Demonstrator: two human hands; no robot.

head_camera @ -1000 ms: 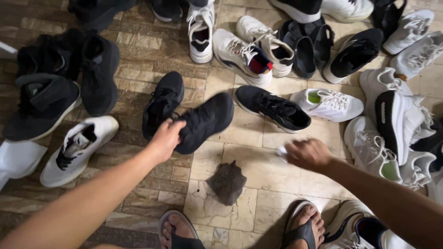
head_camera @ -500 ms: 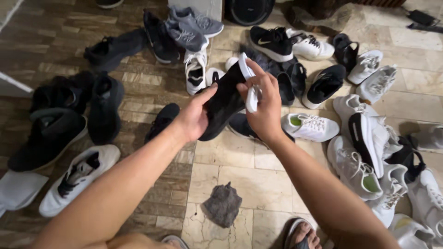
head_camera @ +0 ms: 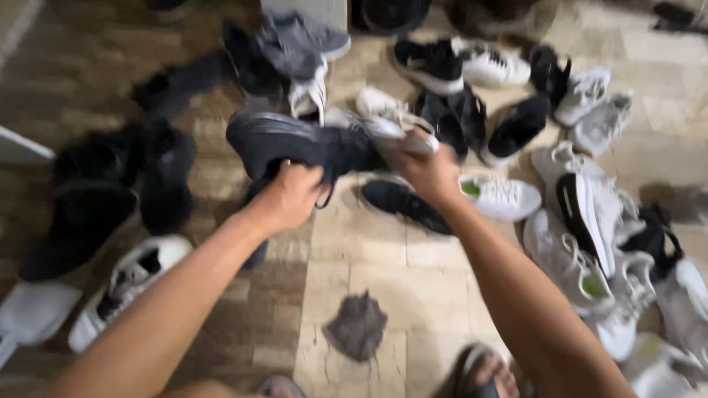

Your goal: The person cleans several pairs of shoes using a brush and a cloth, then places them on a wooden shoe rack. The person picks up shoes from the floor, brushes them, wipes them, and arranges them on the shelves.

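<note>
My left hand (head_camera: pixel 289 197) grips a black sneaker (head_camera: pixel 295 144), held sideways above the floor. My right hand (head_camera: pixel 428 171) holds a white cloth (head_camera: pixel 402 133) against the sneaker's right end. The picture is blurred by motion. Under my hands a second black sneaker (head_camera: pixel 405 205) lies on the tiled floor beside a white sneaker with a green insole (head_camera: pixel 501 197).
Many black and white shoes lie scattered over the floor: black ones at the left (head_camera: pixel 96 199), white ones at the right (head_camera: pixel 590 221). A dark grey rag (head_camera: pixel 358 326) lies on the tiles near my sandalled foot (head_camera: pixel 483 372).
I lifted the black sneaker off the floor, turned it sideways, and brought the white cloth to it with my right hand. The view has tilted and blurred.
</note>
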